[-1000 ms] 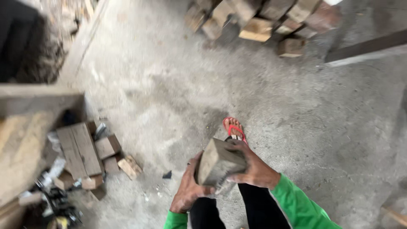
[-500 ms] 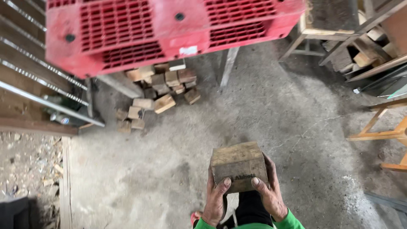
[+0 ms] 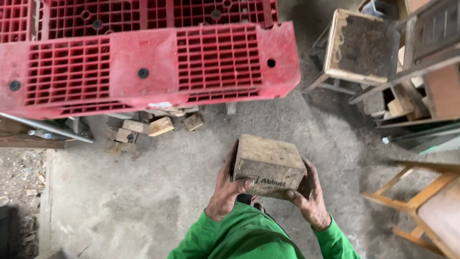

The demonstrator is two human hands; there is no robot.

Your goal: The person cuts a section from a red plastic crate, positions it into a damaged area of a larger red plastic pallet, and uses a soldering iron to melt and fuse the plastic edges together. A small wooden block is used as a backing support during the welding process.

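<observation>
Head view: weathered grey-brown rectangular wooden block (image 3: 268, 165) held at chest height over the concrete floor (image 3: 143, 201), well clear of it. Left hand (image 3: 229, 189) clasps the block's left side, thumb across the front face; right hand (image 3: 309, 194) clasps the right side, thumb on the lower front edge. Green sleeves below. Ahead, a red plastic slatted pallet (image 3: 143, 57); small wooden offcuts (image 3: 160, 126) lie beneath its edge. Wooden stools at right.
</observation>
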